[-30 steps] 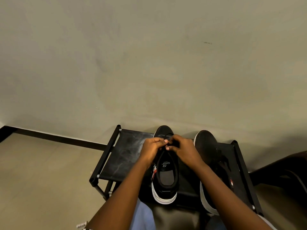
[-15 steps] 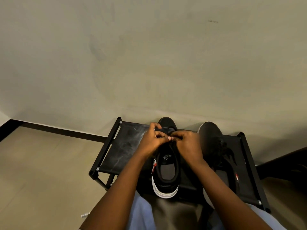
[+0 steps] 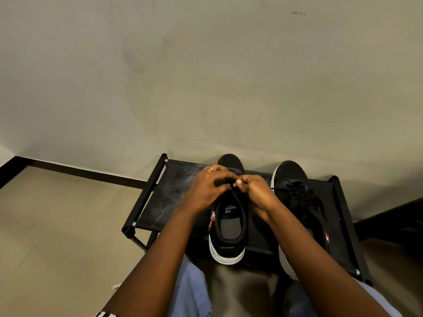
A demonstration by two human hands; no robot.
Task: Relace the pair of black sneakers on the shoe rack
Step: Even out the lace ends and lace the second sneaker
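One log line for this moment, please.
step: lacing | left hand: pinches lace | right hand: pinches lace | sneaker: on rack | second sneaker: beside it, laces loose

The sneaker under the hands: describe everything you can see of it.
The black sneaker has a white sole, a grey insole with a printed logo and a red side tag. It stands upright on the shoe rack, toe toward the wall. The left hand and right hand pinch its black lace near the tongue.
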